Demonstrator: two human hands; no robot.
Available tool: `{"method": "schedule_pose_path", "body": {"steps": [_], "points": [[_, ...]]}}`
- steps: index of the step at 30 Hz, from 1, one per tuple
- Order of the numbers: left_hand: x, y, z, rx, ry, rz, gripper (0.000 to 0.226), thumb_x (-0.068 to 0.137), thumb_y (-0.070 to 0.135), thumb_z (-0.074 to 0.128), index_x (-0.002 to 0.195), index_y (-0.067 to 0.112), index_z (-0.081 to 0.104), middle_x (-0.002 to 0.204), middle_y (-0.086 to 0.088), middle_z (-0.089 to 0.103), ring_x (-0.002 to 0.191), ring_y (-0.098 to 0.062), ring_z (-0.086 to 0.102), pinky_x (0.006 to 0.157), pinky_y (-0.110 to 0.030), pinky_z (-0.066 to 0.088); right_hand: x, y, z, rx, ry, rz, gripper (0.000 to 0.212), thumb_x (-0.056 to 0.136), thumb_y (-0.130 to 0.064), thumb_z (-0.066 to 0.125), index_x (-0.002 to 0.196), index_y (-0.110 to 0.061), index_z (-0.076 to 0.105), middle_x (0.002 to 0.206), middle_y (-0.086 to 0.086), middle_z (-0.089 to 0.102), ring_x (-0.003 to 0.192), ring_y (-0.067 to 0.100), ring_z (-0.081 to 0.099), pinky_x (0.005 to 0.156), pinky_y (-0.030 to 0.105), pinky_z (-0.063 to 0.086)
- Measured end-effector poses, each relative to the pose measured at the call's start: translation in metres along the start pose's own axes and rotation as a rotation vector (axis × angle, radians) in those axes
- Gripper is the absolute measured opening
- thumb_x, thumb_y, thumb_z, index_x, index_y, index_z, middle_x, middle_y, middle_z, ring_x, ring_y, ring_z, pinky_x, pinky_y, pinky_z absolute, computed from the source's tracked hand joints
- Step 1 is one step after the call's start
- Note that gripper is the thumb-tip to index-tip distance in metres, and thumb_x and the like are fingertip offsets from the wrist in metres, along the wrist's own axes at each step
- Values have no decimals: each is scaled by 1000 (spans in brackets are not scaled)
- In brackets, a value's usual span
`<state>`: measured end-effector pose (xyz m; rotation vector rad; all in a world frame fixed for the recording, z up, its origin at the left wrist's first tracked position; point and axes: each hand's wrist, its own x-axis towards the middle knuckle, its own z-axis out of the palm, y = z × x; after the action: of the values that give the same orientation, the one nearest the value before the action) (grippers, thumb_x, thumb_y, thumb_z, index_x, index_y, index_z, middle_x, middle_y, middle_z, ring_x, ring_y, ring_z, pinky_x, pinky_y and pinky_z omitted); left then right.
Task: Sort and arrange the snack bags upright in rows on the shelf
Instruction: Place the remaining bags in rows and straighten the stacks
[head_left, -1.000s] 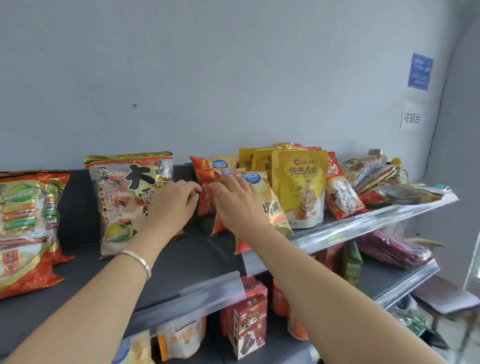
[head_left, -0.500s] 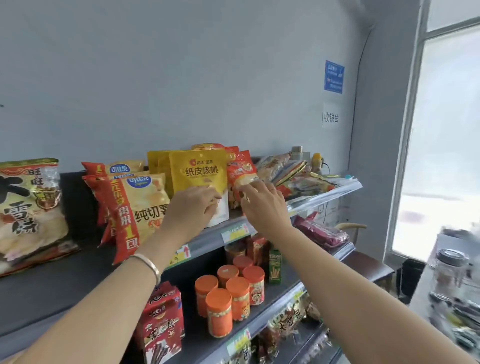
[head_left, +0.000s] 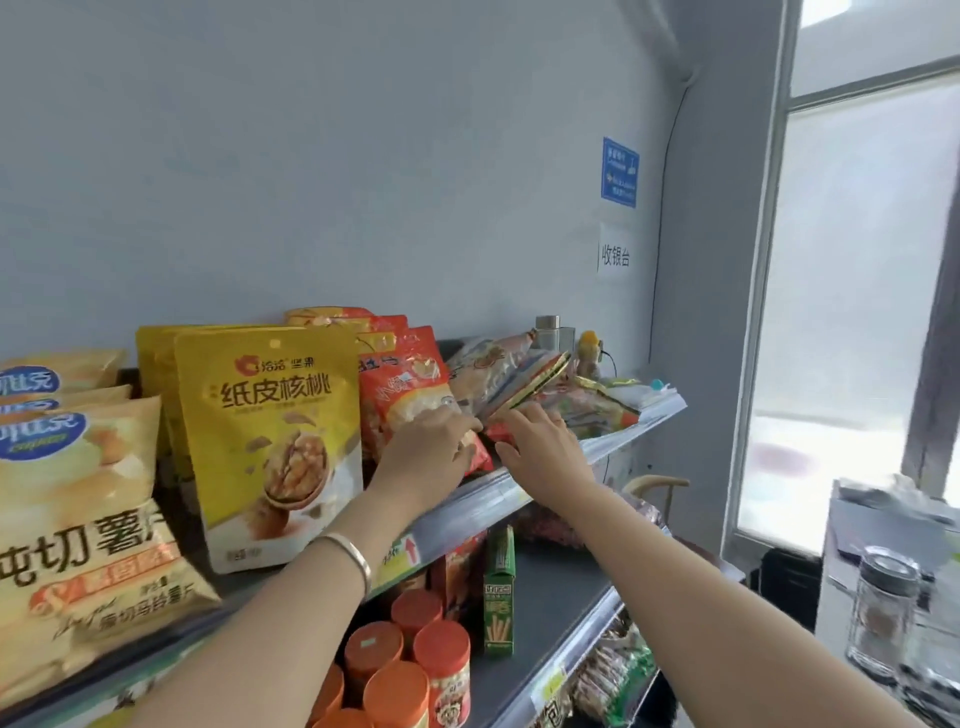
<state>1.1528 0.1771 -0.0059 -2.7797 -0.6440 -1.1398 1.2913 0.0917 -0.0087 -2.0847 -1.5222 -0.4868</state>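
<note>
Foil-plastic, likely light and slippery: left hand (head_left: 426, 457) fingers curl on red snack bag (head_left: 405, 387); best gripped at top seam, above them. Right hand (head_left: 540, 447) fingers straight, touching slumped bags (head_left: 498, 364).

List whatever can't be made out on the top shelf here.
All head view:
- Red bag: lower part covered by the left hand; grip or mere press unclear.
- Right hand: fingers reach the pile of flat bags; which bag they touch is unclear.
- Chip bags: cut off by the left edge.
- Pouches behind the walnut pouch: count hidden by it.
</note>
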Motion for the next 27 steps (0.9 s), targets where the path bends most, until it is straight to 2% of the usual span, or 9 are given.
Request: {"method": "schedule_pose_path", "body": {"steps": [3,6,9,14,16,19,23,27], "points": [[36,-4,25,-45,-22,-36,34,92,24,55,125,21,55,128,-2,55,117,-20,49,92,-31,40,31,24,8,13,-4,72,39,95,-28,47,133,-20,48,136,9,46,126,34,40,95,44,39],[66,-5,47,-81,-48,-65,33,91,22,55,124,18,55,130,-4,51,114,-23,51,89,-34,46,55,47,15,41,-33,131,45,94,-29,46,139,-23,42,139,9,43,128,34,38,96,45,40],[92,-9,67,-58,-60,-88,34,90,24,55,123,16,55,136,-4,44,123,-23,44,88,-35,46,78,67,21,78,-45,173,50,94,-29,47,143,-25,37,141,10,41,124,34,43,95,44,42],[130,-21,97,2,-103,-137,46,91,23,53,135,15,46,144,-9,39,136,-26,30,111,-41,28,123,93,28,123,-20,177,50,93,-24,49,141,-20,38,140,12,41,120,34,47,91,44,47],[143,-25,109,31,-98,-155,52,92,25,51,141,16,38,138,-8,44,130,-26,37,109,-41,31,143,103,30,155,4,161,49,93,-26,49,140,-20,40,140,12,42,119,33,48,92,43,46],[165,-29,127,40,-65,-200,53,91,26,52,141,20,33,130,-7,48,115,-25,48,94,-39,44,175,116,35,222,10,121,51,93,-24,48,143,-17,38,140,14,41,117,32,50,90,39,43],[201,-33,148,58,-10,-310,64,88,24,57,143,26,25,138,-10,41,121,-27,46,92,-37,44,213,130,43,289,-30,76,53,94,-16,47,145,-13,33,138,18,38,114,35,52,89,37,42],[234,-42,165,219,-44,-434,75,86,36,58,147,23,15,145,-12,35,126,-32,43,95,-44,42,245,142,53,336,-76,36,55,92,-6,43,145,-9,26,137,22,37,117,39,50,88,37,42]]}}
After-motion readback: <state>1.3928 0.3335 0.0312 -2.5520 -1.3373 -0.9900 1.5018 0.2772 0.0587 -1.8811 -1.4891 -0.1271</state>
